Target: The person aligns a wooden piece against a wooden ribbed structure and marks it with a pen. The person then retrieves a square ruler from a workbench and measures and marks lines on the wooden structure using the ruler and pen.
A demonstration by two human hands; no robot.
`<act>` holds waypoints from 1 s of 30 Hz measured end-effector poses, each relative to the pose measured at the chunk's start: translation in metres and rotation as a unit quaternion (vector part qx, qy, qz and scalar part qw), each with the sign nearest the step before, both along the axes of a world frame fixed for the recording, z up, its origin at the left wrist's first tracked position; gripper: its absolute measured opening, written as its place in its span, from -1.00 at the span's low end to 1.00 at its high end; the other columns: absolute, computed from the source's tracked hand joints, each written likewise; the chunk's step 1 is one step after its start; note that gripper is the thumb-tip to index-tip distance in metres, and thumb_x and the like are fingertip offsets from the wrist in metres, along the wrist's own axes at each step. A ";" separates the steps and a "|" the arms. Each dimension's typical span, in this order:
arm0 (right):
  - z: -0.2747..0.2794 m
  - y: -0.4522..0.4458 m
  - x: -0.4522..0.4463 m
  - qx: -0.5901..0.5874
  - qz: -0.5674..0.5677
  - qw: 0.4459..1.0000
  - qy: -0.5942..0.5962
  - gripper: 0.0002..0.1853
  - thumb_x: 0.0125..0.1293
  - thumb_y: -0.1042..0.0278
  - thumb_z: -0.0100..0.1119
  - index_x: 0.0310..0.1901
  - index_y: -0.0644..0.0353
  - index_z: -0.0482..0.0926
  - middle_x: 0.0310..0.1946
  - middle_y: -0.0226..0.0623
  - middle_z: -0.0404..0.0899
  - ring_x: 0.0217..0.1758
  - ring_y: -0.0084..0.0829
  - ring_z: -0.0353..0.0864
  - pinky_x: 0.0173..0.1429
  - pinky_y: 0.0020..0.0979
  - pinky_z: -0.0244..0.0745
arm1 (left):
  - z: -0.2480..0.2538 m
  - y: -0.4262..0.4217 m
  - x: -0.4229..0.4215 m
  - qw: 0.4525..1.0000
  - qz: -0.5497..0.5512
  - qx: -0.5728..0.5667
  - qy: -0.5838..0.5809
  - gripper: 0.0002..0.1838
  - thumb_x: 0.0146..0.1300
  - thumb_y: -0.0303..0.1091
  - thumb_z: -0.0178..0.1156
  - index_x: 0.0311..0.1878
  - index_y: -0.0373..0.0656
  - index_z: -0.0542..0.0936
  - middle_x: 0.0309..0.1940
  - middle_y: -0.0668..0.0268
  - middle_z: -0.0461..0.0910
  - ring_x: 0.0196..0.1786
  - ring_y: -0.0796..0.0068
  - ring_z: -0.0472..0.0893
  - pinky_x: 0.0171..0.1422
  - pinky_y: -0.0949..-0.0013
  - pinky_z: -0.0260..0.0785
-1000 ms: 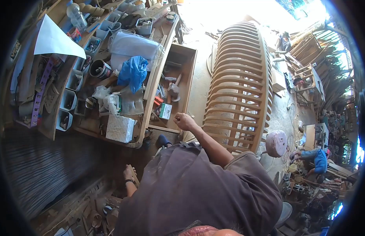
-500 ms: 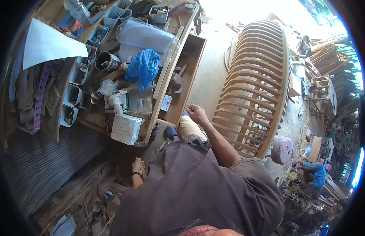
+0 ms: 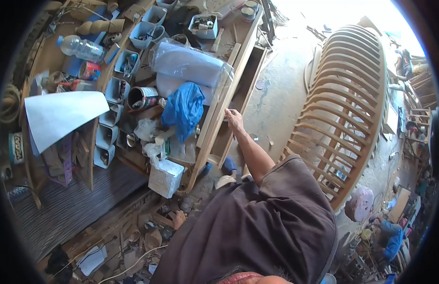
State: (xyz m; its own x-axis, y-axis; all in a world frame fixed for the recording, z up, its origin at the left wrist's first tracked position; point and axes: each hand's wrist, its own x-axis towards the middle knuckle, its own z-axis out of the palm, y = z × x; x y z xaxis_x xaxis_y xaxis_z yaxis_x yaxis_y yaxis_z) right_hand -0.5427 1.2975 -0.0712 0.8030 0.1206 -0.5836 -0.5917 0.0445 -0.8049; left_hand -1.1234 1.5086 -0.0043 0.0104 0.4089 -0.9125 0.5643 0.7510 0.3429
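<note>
My right hand (image 3: 234, 119) reaches over the pulled-out drawer (image 3: 255, 78), its fingers bent together beside the wooden edge of the workbench (image 3: 219, 124). Anything between those fingertips is too small to make out. Low beside my shirt, my left hand (image 3: 179, 219) shows only in part, and its fingers are not clear. On the bench near my right hand lie a crumpled blue plastic bag (image 3: 184, 109) and a plastic-wrapped white roll (image 3: 188, 64). The drawer's inside is mostly in shadow.
A large curved wooden slatted frame (image 3: 345, 90) stands on the floor at the right. A foil-covered box (image 3: 166, 178) sits at the bench corner. Grey bins (image 3: 106, 135) line the shelf by a white sheet (image 3: 65, 116). Another person (image 3: 392, 239) works at lower right.
My right hand has moved from over the drawer's outer edge toward the bench edge. Less of the drawer's inside shows. My left hand, earlier by a flat brown piece, is now more hidden. The view has shifted.
</note>
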 end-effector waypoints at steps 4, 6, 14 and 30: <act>0.002 0.002 0.025 0.004 0.008 1.000 -0.004 -0.48 0.38 -0.09 0.25 0.00 0.30 0.61 -0.30 -0.27 0.69 -0.58 -0.63 0.42 -0.53 -0.49 0.29 | 0.006 -0.034 0.025 1.000 0.003 0.002 0.003 -0.52 0.50 0.18 -0.07 0.01 -0.07 0.51 -0.32 0.30 0.56 -0.36 0.44 0.54 -0.30 0.31 0.49; -0.001 0.003 0.031 -0.021 0.037 0.999 -0.033 -0.51 0.36 -0.06 0.26 -0.05 0.31 0.64 -0.28 -0.28 0.71 -0.29 -0.53 0.61 -0.18 -0.45 0.50 | 0.006 -0.050 0.035 1.000 -0.001 0.002 0.006 -0.52 0.50 0.17 -0.07 0.01 -0.08 0.51 -0.31 0.29 0.56 -0.35 0.42 0.54 -0.29 0.30 0.48; 0.014 -0.013 0.051 -0.147 0.187 0.965 -0.111 -0.46 0.32 -0.08 0.22 -0.08 0.39 0.63 -0.26 -0.02 0.71 -0.13 -0.24 0.71 0.04 -0.29 0.54 | 0.001 -0.094 0.058 1.000 -0.012 0.008 0.001 -0.51 0.51 0.16 -0.09 0.01 -0.10 0.52 -0.26 0.26 0.58 -0.31 0.38 0.56 -0.23 0.27 0.47; 0.001 -0.010 0.059 -0.164 0.215 0.947 -0.172 -0.52 0.34 0.00 0.19 -0.03 0.34 0.53 -0.16 0.03 0.68 -0.02 -0.14 0.69 0.10 -0.25 0.53 | 0.013 -0.112 0.060 0.997 -0.047 0.065 0.010 -0.49 0.52 0.14 -0.11 0.01 -0.15 0.55 -0.17 0.20 0.60 -0.22 0.29 0.58 -0.13 0.21 0.45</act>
